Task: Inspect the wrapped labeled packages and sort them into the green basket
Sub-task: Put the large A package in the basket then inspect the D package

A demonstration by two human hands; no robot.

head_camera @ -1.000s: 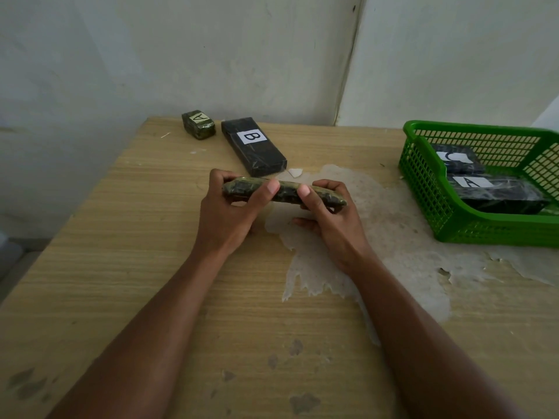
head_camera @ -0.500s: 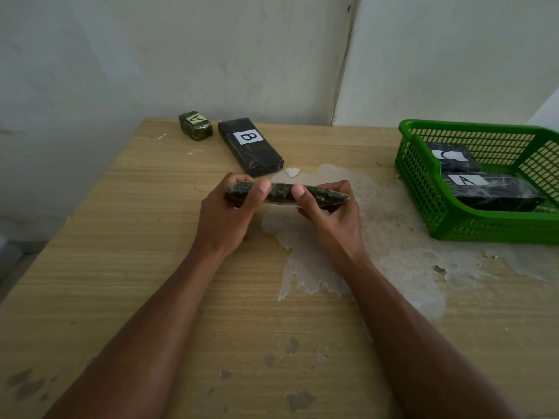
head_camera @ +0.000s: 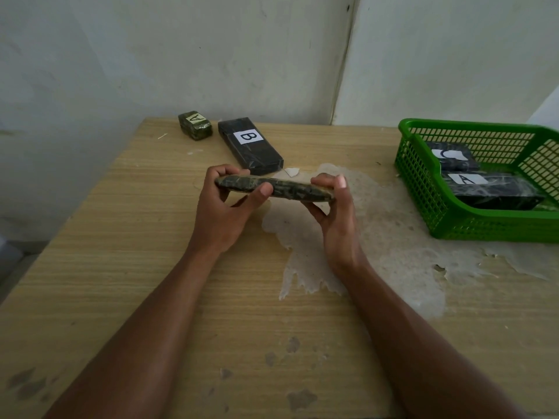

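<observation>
Both hands hold a long, flat, dark green wrapped package [head_camera: 290, 190] edge-on above the middle of the table; its label is hidden. My left hand [head_camera: 223, 211] grips its left end and my right hand [head_camera: 335, 216] grips its right end. Farther back lie a small green package labelled A [head_camera: 195, 124] and a long black package labelled B [head_camera: 250, 145]. The green basket [head_camera: 423, 189] at the right holds a black package labelled A [head_camera: 496, 192] and behind it another black package [head_camera: 453, 157] whose label reads like a C.
The wooden table [head_camera: 121, 237] meets a white wall at the back, and its left edge drops to the floor. A pale, peeled patch [head_camera: 393, 237] spreads across the tabletop from the centre towards the basket. A small white scrap [head_camera: 292, 171] lies by the B package.
The held package has been lifted slightly and kept edge-on. My right hand shifted its grip towards the package's right end. The other packages and the basket stay in place.
</observation>
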